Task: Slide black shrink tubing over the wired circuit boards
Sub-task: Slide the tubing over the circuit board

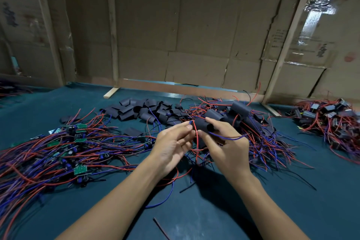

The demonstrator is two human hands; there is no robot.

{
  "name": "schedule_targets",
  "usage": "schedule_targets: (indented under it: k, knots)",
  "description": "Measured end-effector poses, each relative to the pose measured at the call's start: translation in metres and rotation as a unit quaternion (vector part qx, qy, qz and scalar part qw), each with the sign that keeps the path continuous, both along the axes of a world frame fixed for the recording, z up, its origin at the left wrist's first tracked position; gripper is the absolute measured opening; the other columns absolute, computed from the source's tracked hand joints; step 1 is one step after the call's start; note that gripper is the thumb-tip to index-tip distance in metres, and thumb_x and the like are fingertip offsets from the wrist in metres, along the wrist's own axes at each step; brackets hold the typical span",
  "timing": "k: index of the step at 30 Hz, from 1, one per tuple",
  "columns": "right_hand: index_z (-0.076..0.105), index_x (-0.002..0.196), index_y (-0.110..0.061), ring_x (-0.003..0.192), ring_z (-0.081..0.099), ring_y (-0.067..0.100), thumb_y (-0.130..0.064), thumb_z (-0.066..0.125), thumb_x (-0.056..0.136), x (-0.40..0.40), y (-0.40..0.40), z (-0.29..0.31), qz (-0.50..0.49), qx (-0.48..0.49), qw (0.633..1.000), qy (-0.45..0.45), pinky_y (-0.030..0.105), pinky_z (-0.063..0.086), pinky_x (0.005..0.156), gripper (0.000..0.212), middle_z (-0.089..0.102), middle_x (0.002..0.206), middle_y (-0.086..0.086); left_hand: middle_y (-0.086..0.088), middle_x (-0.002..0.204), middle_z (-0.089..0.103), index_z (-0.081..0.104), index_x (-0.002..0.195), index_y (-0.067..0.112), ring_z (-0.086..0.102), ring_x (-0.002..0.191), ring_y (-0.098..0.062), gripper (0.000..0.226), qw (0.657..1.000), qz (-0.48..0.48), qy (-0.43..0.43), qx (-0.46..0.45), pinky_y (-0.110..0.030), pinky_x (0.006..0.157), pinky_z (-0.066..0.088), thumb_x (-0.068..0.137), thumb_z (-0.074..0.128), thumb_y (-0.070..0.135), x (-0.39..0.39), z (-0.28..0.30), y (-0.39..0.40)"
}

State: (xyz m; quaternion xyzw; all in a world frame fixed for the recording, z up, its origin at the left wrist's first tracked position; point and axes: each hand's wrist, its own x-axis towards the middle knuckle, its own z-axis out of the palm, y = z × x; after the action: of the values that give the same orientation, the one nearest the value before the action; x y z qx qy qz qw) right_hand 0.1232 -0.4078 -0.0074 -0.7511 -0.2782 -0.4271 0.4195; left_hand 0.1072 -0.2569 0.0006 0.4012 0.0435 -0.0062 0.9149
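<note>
A piece of black shrink tubing (202, 125) is held above the table between both hands. My right hand (227, 143) grips the tubing from the right, fingers curled round it. My left hand (173, 142) pinches red and blue wires (197, 137) at the tube's left end. A blue wire (228, 138) trails out over my right hand. The board inside the tube is hidden. Bare green circuit boards with wires (64, 150) lie heaped at the left. Loose black tubes (144, 110) are piled at the back centre.
Sleeved boards with wires (247, 121) are heaped behind my right hand, and another heap (331, 119) lies at the far right. The green table cover (214, 210) is backed by a cardboard wall (175, 35) with wooden posts. A loose wire scrap (160, 228) lies near the front.
</note>
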Motion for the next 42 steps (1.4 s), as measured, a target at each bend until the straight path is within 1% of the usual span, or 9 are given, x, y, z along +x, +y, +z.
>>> schedule_targets:
  k: [4, 13, 21, 23, 25, 27, 31, 35, 42]
  knots:
    - [0.075, 0.115, -0.011, 0.101, 0.070, 0.010, -0.017, 0.086, 0.079, -0.004, 0.001, 0.003, 0.042, 0.045, 0.996, 0.071, 0.032, 0.055, 0.091, 0.038, 0.074, 0.110, -0.004, -0.006, 0.078, 0.072, 0.071, 0.105, 0.002, 0.067, 0.065, -0.009, 0.016, 0.999, -0.001, -0.036, 0.018, -0.016, 0.053, 0.048, 0.089, 0.068, 0.002, 0.001, 0.001, 0.007]
    - [0.076, 0.110, -0.024, 0.096, 0.066, -0.006, -0.016, 0.087, 0.078, -0.011, 0.005, 0.008, 0.057, 0.105, 0.981, 0.156, 0.016, 0.049, 0.088, 0.035, 0.076, 0.102, -0.008, -0.015, 0.092, 0.072, 0.074, 0.106, -0.002, 0.066, 0.071, -0.014, 0.024, 0.989, -0.003, -0.080, 0.127, -0.021, 0.055, 0.043, 0.091, 0.067, 0.015, 0.002, -0.003, 0.016]
    - [0.076, 0.112, -0.004, 0.087, 0.070, 0.013, -0.020, 0.083, 0.080, -0.006, 0.003, 0.001, -0.013, -0.007, 0.999, 0.031, 0.025, 0.054, 0.083, 0.036, 0.076, 0.102, 0.005, -0.007, 0.070, 0.069, 0.070, 0.086, 0.004, 0.064, 0.055, -0.009, 0.005, 0.997, 0.029, 0.063, -0.025, -0.016, 0.041, 0.039, 0.088, 0.073, 0.008, 0.001, -0.003, -0.003]
    - [0.077, 0.111, -0.008, 0.083, 0.066, 0.003, -0.017, 0.086, 0.079, -0.005, 0.002, 0.001, -0.017, 0.007, 0.999, 0.041, 0.016, 0.051, 0.084, 0.035, 0.077, 0.099, 0.003, -0.007, 0.068, 0.068, 0.068, 0.081, 0.006, 0.063, 0.053, -0.009, 0.009, 0.994, 0.008, 0.090, -0.065, -0.016, 0.038, 0.036, 0.088, 0.072, 0.010, 0.001, -0.002, -0.006]
    - [0.077, 0.110, -0.012, 0.087, 0.071, 0.007, -0.015, 0.089, 0.077, -0.003, 0.002, 0.001, 0.014, 0.046, 0.993, 0.108, 0.026, 0.056, 0.088, 0.035, 0.078, 0.100, 0.001, -0.004, 0.063, 0.066, 0.068, 0.072, 0.008, 0.063, 0.054, -0.007, 0.017, 0.991, -0.017, 0.096, -0.094, -0.015, 0.039, 0.034, 0.089, 0.070, 0.012, 0.000, -0.001, -0.005]
    - [0.078, 0.107, -0.018, 0.092, 0.074, 0.011, -0.015, 0.089, 0.077, -0.003, 0.003, 0.001, 0.067, 0.112, 0.970, 0.206, 0.038, 0.059, 0.089, 0.033, 0.079, 0.099, -0.002, 0.001, 0.057, 0.063, 0.069, 0.060, 0.011, 0.062, 0.055, -0.006, 0.030, 0.988, -0.030, 0.102, -0.113, -0.015, 0.042, 0.031, 0.089, 0.070, 0.014, -0.001, -0.001, -0.004]
    - [0.079, 0.098, -0.019, 0.080, 0.067, 0.010, -0.013, 0.088, 0.076, -0.001, 0.005, 0.004, 0.148, 0.206, 0.919, 0.302, 0.031, 0.058, 0.082, 0.025, 0.077, 0.088, 0.003, 0.000, 0.060, 0.062, 0.068, 0.062, 0.008, 0.059, 0.055, -0.006, 0.018, 0.983, -0.039, 0.099, -0.152, -0.016, 0.042, 0.031, 0.078, 0.074, 0.012, -0.002, 0.002, -0.005]
    - [0.073, 0.098, 0.006, 0.087, 0.074, 0.032, -0.010, 0.082, 0.071, -0.004, 0.005, 0.012, 0.301, 0.364, 0.785, 0.401, 0.035, 0.061, 0.080, 0.032, 0.075, 0.093, 0.021, -0.006, 0.074, 0.063, 0.069, 0.075, 0.002, 0.060, 0.057, -0.009, 0.012, 0.982, -0.040, 0.073, -0.172, -0.017, 0.044, 0.036, 0.070, 0.079, 0.007, -0.005, 0.006, -0.003]
    - [0.081, 0.082, -0.007, 0.086, 0.077, 0.024, -0.012, 0.078, 0.075, -0.004, -0.001, 0.018, 0.348, 0.404, 0.704, 0.468, 0.027, 0.061, 0.073, 0.010, 0.076, 0.088, 0.008, -0.005, 0.078, 0.071, 0.072, 0.079, 0.011, 0.065, 0.059, -0.006, 0.014, 0.998, -0.027, 0.027, -0.055, -0.015, 0.043, 0.042, 0.070, 0.082, 0.014, -0.007, 0.009, -0.001]
